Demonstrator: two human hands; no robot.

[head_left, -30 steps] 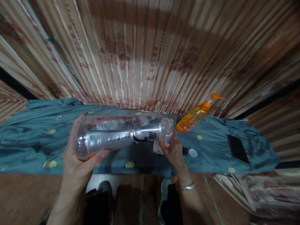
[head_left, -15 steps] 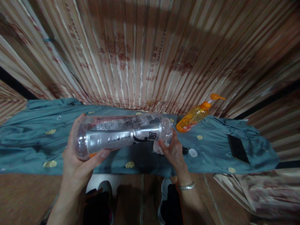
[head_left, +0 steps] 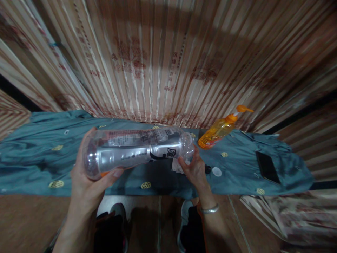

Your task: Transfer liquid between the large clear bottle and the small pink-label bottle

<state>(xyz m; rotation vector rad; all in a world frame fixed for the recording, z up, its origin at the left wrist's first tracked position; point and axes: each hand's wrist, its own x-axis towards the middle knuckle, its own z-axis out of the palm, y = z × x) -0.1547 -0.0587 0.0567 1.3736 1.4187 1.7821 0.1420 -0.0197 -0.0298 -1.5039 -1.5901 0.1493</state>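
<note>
A clear plastic bottle with a silver label and black characters lies sideways in the air between my hands. My left hand is wrapped round its base, thumb along the near side. At the bottle's neck end, my right hand grips with thumb and fingers. Beneath that hand, a crumpled whitish piece shows in part on the cloth. Just right of the right hand lie a small black item and a white round cap.
A teal cloth with yellow patterned spots covers the narrow table. Toward its back right stands an orange pump bottle with amber liquid. A black phone lies at the right. Pleated curtains hang close behind the table.
</note>
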